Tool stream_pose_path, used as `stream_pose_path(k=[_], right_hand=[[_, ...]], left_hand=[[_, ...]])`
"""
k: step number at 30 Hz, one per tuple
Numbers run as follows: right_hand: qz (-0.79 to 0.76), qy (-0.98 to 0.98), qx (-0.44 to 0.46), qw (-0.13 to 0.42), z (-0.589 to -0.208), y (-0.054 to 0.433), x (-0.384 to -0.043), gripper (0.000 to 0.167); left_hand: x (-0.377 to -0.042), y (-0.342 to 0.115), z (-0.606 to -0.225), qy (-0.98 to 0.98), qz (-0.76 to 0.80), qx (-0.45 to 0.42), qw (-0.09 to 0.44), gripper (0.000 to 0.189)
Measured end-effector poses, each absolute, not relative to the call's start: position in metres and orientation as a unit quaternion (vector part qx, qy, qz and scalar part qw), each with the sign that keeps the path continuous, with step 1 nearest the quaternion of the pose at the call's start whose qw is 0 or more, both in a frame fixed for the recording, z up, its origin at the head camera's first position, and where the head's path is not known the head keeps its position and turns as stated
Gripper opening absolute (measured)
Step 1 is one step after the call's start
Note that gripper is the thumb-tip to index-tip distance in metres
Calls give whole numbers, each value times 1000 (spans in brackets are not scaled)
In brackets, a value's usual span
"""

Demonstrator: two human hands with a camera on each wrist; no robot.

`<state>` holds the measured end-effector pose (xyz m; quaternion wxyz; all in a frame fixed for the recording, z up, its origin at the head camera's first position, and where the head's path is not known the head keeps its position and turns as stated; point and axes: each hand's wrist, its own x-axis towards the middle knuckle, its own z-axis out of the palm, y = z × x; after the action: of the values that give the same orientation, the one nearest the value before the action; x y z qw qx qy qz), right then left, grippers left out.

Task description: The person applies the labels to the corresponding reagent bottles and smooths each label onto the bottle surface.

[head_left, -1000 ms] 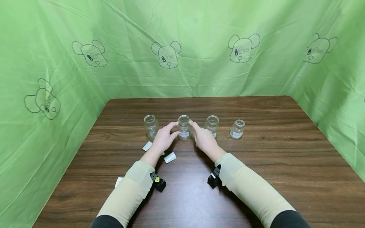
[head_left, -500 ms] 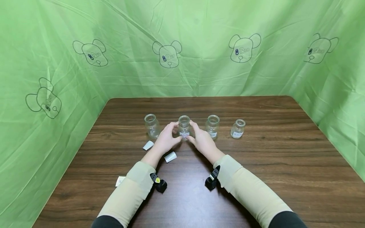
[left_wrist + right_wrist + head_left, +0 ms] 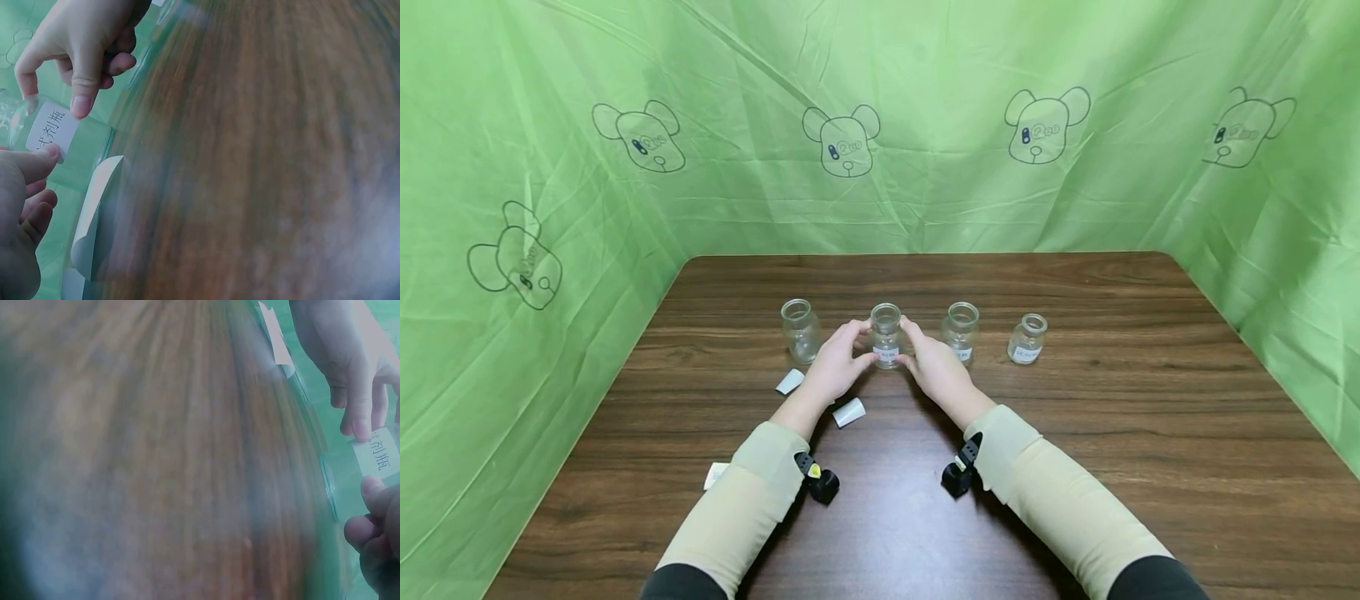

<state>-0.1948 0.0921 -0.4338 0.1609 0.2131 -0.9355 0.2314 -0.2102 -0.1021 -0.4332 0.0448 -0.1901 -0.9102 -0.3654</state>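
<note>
A clear glass jar (image 3: 886,333) with a white label (image 3: 886,354) stands upright on the table between my hands. My left hand (image 3: 837,360) grips its left side, index finger up near the neck and thumb at the label's edge. From the right, my right hand (image 3: 938,367) holds the same jar, its index finger also high by the neck. In the left wrist view both thumbs press the label (image 3: 51,129), which bears handwritten characters. The right wrist view shows the same label (image 3: 375,453) between the two thumb tips.
An unlabelled jar (image 3: 801,333) stands to the left. Two labelled jars, one taller (image 3: 960,329) and one smaller (image 3: 1027,340), stand to the right. Curled white paper pieces (image 3: 849,412) lie near my left wrist, and another label (image 3: 716,475) beside my left sleeve. Green cloth (image 3: 917,200) surrounds the wooden table (image 3: 1120,400).
My right thumb has come from beside the jar onto the label's right edge. My left thumb shifts slightly at the label's left side. The jar has stayed in place.
</note>
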Motion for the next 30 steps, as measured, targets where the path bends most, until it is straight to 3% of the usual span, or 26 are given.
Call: stream_pose_path(k=[13, 24, 30], right_hand=[[252, -937, 189, 152, -438, 93, -200, 63], [366, -914, 163, 71, -432, 96, -191, 72], [402, -901, 159, 45, -425, 100, -182, 73]], left_hand=[[-213, -100, -433, -910, -370, -180, 57, 52], [-206, -107, -427, -908, -377, -176, 57, 69], [-198, -119, -418, -914, -358, -179, 68, 67]])
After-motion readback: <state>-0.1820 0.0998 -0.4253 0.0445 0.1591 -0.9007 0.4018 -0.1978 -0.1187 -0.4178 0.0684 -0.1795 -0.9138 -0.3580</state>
